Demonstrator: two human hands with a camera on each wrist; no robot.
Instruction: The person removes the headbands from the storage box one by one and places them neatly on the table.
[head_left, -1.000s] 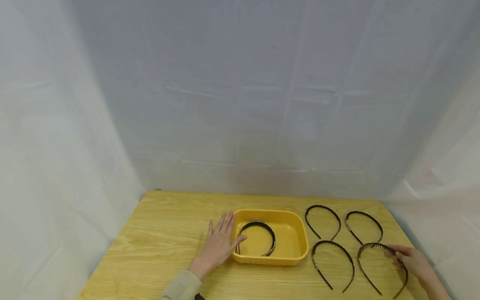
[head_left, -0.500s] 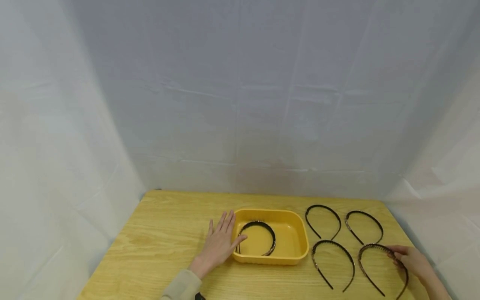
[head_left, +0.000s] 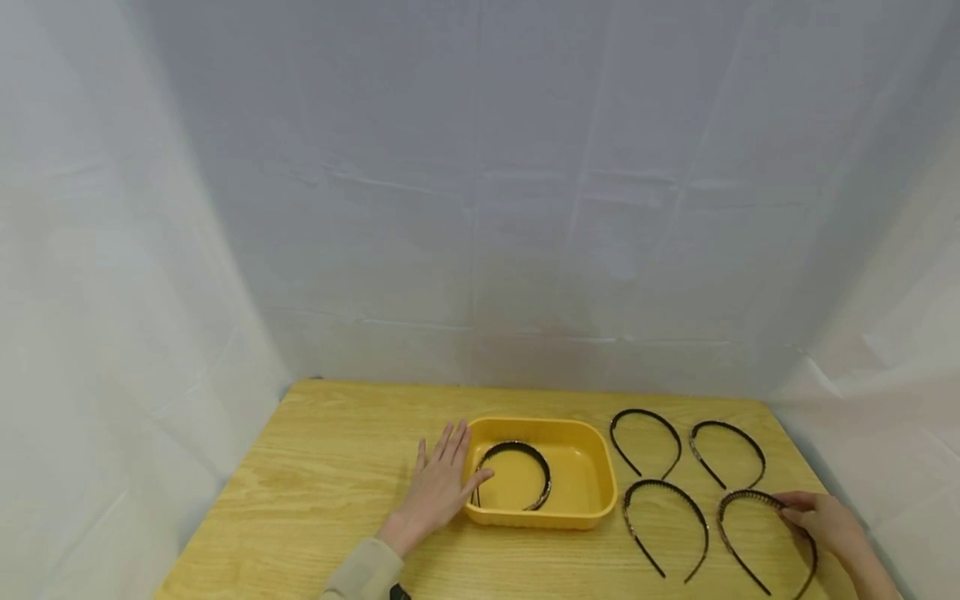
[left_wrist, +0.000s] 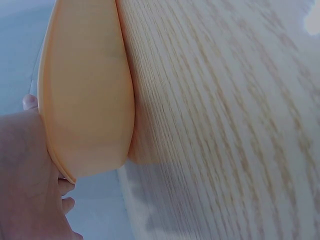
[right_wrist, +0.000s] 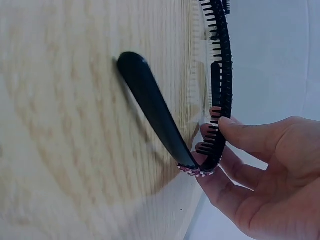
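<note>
At near right, the right hand [head_left: 821,518] pinches a headband [head_left: 765,537] (light, springy, toothed; best gripped mid-arch); left hand [head_left: 438,492] rests flat against the tray [head_left: 600,475].

1. The right hand [head_left: 825,521] covers part of the near-right headband [head_left: 765,537]'s arc; its lower tip, furthest from the yellow tray [head_left: 592,508], is cut by the head view's bottom edge.
2. In the left wrist view the tray [left_wrist: 85,100] is blurred and cut by the top edge; its inside is hidden.
3. The left hand [left_wrist: 25,175] shows only partly there, behind the tray.
4. The headband in the tray [head_left: 517,475] is too small to show teeth.
</note>
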